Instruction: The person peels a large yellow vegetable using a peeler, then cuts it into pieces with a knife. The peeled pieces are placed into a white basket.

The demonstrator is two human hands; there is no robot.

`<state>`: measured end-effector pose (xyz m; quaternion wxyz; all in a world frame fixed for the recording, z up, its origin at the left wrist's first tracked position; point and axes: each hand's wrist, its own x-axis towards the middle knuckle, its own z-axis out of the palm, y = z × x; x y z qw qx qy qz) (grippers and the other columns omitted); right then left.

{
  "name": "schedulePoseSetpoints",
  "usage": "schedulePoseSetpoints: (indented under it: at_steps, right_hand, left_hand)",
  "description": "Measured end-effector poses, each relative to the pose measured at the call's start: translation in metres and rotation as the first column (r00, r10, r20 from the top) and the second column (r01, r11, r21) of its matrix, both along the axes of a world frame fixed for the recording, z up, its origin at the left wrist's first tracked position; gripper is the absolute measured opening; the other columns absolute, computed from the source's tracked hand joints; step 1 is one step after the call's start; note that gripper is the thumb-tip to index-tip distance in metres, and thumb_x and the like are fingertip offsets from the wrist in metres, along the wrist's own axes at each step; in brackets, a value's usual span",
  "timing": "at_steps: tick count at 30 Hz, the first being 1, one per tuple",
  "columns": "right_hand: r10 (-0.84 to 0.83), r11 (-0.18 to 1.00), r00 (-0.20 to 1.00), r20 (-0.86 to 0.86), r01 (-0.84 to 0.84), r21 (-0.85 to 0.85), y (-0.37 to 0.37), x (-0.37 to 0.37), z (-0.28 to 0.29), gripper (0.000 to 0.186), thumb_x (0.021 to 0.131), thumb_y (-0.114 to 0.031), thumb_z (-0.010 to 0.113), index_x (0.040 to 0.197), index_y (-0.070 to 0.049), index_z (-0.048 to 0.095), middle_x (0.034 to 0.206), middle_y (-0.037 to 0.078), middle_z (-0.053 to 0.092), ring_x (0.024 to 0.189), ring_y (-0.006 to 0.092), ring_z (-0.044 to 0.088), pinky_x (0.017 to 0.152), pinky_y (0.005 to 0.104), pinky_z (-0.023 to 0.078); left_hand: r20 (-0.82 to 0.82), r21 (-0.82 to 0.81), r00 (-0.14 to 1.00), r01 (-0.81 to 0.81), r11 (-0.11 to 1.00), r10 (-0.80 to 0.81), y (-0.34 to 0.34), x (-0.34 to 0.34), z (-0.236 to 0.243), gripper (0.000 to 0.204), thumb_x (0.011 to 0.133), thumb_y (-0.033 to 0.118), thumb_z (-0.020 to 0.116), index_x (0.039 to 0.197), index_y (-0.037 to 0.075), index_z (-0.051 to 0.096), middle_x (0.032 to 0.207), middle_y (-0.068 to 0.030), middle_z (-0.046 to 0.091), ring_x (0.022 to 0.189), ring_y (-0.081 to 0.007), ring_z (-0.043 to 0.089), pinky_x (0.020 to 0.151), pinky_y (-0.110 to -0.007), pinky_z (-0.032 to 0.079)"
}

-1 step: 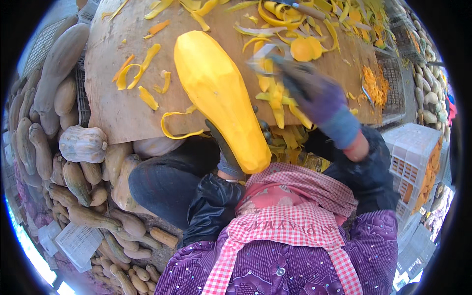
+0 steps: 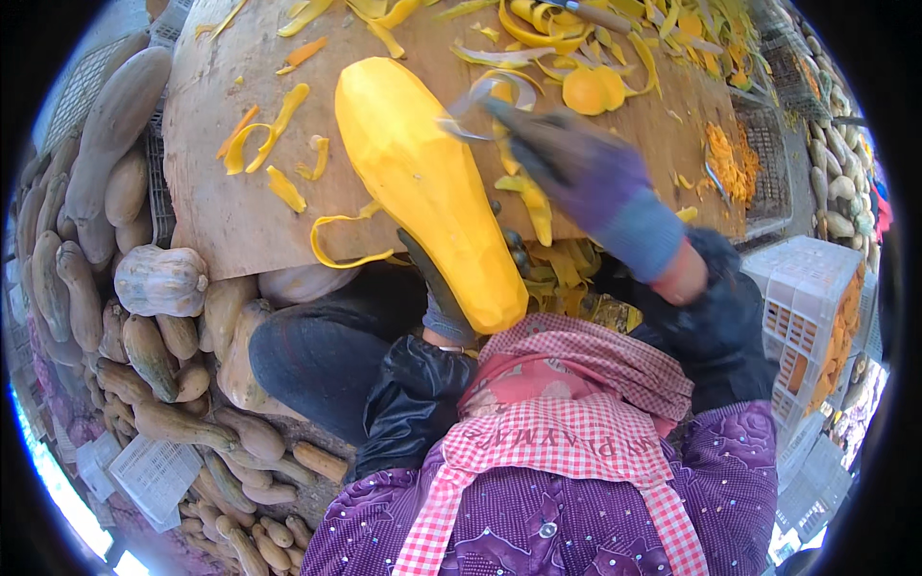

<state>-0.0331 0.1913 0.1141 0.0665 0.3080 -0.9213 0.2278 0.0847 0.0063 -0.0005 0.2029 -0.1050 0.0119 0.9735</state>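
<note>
A large peeled butternut squash (image 2: 423, 182), bright orange-yellow, slants from the board down to my apron. My left hand (image 2: 437, 298), in a dark glove with a grey cuff, is closed around its lower left side; several dark fingertips show at its right edge, the rest hidden beneath. My right hand (image 2: 576, 163), in a purple and blue-grey glove, is blurred by motion. It grips a peeler (image 2: 480, 106) with a pale looped blade, at the squash's upper right edge. Whether the blade touches the flesh I cannot tell. A thin peel strip (image 2: 331, 254) curls beside the squash.
The wooden board (image 2: 230, 202) carries scattered peel, with a heap of peelings (image 2: 672, 38) and a knife (image 2: 591, 13) at the far right. Whole squashes (image 2: 182, 422) cover the ground at left. A white crate (image 2: 792, 298) of orange pieces stands at right.
My right hand and the peeler have moved left, toward the upper right edge of the squash. My left hand and the squash have hardly shifted.
</note>
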Motion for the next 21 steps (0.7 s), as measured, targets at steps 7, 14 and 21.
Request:
schedulePoseSetpoints:
  at_steps: [7, 14, 21]
  right_hand:
    - [-0.033, 0.939, 0.999, 0.009, 0.028, 0.342, -0.042, 0.061, 0.014, 0.044, 0.096, -0.023, 0.057, 0.14, -0.024, 0.054, 0.092, 0.009, 0.064, 0.072, 0.0249, 0.068, 0.059, 0.0384, 0.054]
    - [-0.324, 0.926, 0.903, 0.283, 0.241, 0.289, 0.065, 0.132, 0.036, 0.043, 0.099, -0.029, 0.057, 0.141, -0.024, 0.053, 0.092, 0.015, 0.064, 0.08, 0.0325, 0.068, 0.068, 0.0439, 0.055]
    - [-0.145, 0.981, 0.982, 0.117, 0.128, 0.149, -0.026, 0.066, 0.015, 0.044, 0.1, -0.03, 0.054, 0.143, -0.023, 0.051, 0.096, 0.017, 0.063, 0.084, 0.0349, 0.067, 0.066, 0.0441, 0.054]
  left_hand:
    - [0.092, -0.367, 0.986, -0.097, 0.925, 0.14, 0.005, 0.005, -0.015, 0.081, 0.093, 0.077, 0.038, 0.143, 0.015, 0.046, 0.129, -0.0103, 0.06, 0.118, -0.0283, 0.057, 0.101, -0.044, 0.048]
    - [-0.012, -0.128, 1.0, 0.015, 0.992, -0.016, 0.004, -0.009, -0.034, 0.082, 0.093, 0.076, 0.041, 0.147, 0.013, 0.043, 0.137, -0.011, 0.057, 0.119, -0.0319, 0.057, 0.103, -0.048, 0.047]
    - [-0.055, -0.05, 0.994, -0.096, 0.994, 0.094, 0.012, -0.018, -0.034, 0.085, 0.091, 0.078, 0.043, 0.146, 0.014, 0.043, 0.135, -0.0092, 0.059, 0.116, -0.0296, 0.06, 0.101, -0.048, 0.049]
